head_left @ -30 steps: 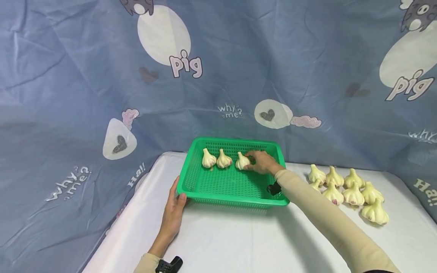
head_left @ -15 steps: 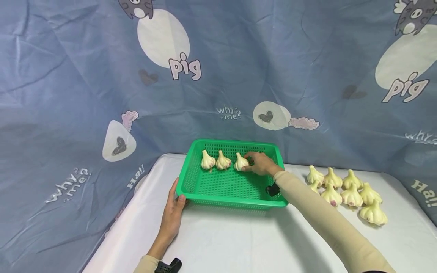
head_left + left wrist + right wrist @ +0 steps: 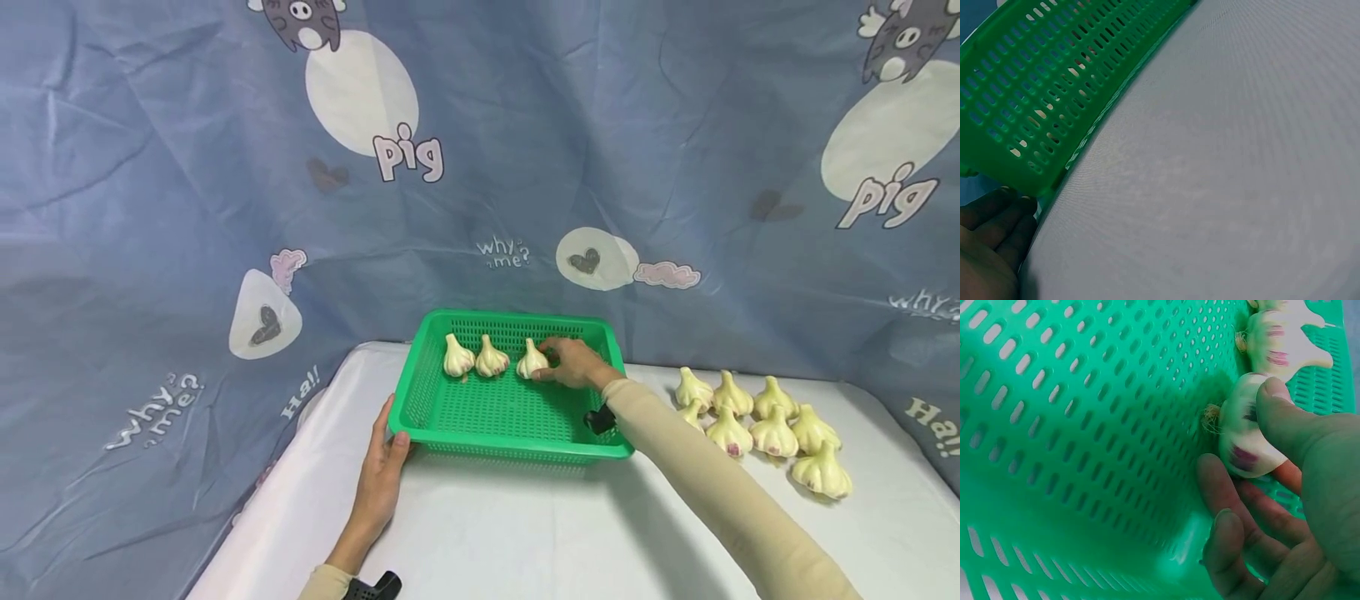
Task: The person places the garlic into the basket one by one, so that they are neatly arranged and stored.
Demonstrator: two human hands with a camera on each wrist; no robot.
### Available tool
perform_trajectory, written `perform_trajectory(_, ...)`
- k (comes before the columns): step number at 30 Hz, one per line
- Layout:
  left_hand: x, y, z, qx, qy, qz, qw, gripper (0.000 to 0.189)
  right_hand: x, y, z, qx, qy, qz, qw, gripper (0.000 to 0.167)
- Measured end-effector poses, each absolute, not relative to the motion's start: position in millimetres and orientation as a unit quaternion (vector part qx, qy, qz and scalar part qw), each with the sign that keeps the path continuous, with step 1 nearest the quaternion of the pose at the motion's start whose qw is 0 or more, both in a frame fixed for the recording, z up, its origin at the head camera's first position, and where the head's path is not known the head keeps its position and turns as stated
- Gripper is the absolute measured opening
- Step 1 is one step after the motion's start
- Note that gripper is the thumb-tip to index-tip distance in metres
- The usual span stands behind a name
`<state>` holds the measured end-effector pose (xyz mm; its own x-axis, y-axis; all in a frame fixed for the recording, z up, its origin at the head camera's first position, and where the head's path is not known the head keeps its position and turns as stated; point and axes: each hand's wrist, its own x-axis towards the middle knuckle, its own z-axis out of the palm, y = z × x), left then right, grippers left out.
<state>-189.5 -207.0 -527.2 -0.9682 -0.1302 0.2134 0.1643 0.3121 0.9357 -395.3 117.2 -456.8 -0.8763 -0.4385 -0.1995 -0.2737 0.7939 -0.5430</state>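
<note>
A green perforated plastic basket stands on the white-covered table. My right hand reaches inside it and holds a garlic bulb upright near the back wall. In the right wrist view the thumb lies on one side of this bulb, with fingers on the other side and its roots toward the basket floor. Two more bulbs, a middle one and a left one, stand in line to its left. At the basket's front left corner my left hand holds on, thumb at the rim, fingers along the side.
To the right of the basket, several garlic bulbs stand grouped on the table. A blue printed cloth hangs close behind the basket and table. My right forearm crosses over the basket's right rim.
The head view has shifted slightly, so the scene sits a little lower. Both hands, the basket and the bulbs keep practically the same places relative to each other.
</note>
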Motion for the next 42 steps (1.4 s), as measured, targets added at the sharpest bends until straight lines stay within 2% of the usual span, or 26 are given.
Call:
perform_trajectory(14,-188.8,-206.0,-523.2,-0.006,-0.802,-0.586,0.115,0.06,-388.1,121.5,-451.2,-0.186,0.95,-0.229,0.097,0.063)
perform_trajectory(19,-189.5,-205.8,-524.6,-0.005,-0.804,-0.584,0.112,0.06,-380.9,131.1,-441.4,-0.201,0.947,-0.24,0.068,0.056)
perform_trajectory(26,-189.7,-206.0,-525.8,-0.005,-0.799,-0.592,0.107,0.061,-366.3,155.6,-407.8,-0.256,0.908,-0.332,0.007,0.043)
perform_trajectory(32,-189.3,-206.9,-524.5,-0.004,-0.796,-0.595,0.109,0.062,-345.2,196.4,-387.2,-0.26,0.909,-0.324,-0.041,0.036)
perform_trajectory(42,-188.6,-206.4,-521.9,0.007,-0.795,-0.598,0.098,0.063,-299.8,303.3,-389.6,-0.159,0.952,-0.25,-0.081,0.038)
